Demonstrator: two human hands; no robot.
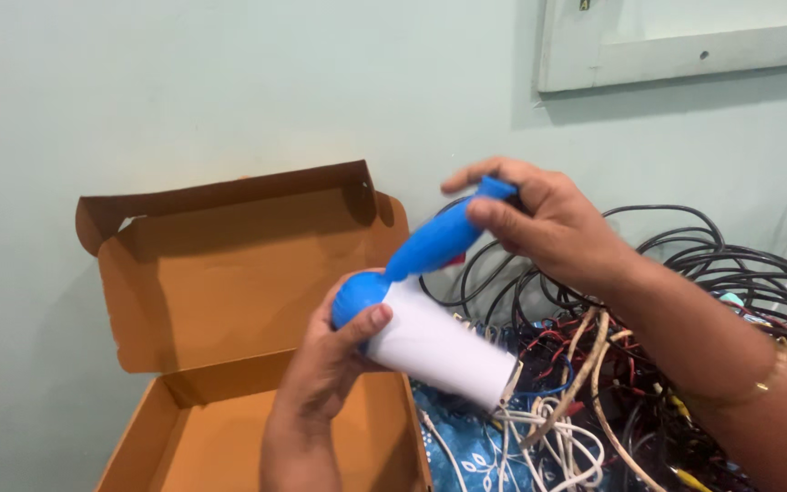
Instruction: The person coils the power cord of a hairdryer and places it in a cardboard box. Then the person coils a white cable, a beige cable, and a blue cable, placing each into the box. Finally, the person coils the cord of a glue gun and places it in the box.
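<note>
— Torch [430, 342], white with blue ends, held above the open cardboard box [220, 292]?
— Yes. Left hand [325, 369] grips the body; right hand [539, 219] pinches its blue handle [439, 241]. Steady the body, swing gently.

A plain pale green painted wall [184, 82] fills the background, with a white wooden frame [676, 55] at the upper right, in soft even light.

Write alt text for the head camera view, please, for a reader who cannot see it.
Two bare hands hold a white cylindrical device with a blue rounded cap: the left hand grips the cap end, the right hand pinches its blue tapered handle. An open brown cardboard box is behind, a tangle of black, white and red cables to the right.
</note>
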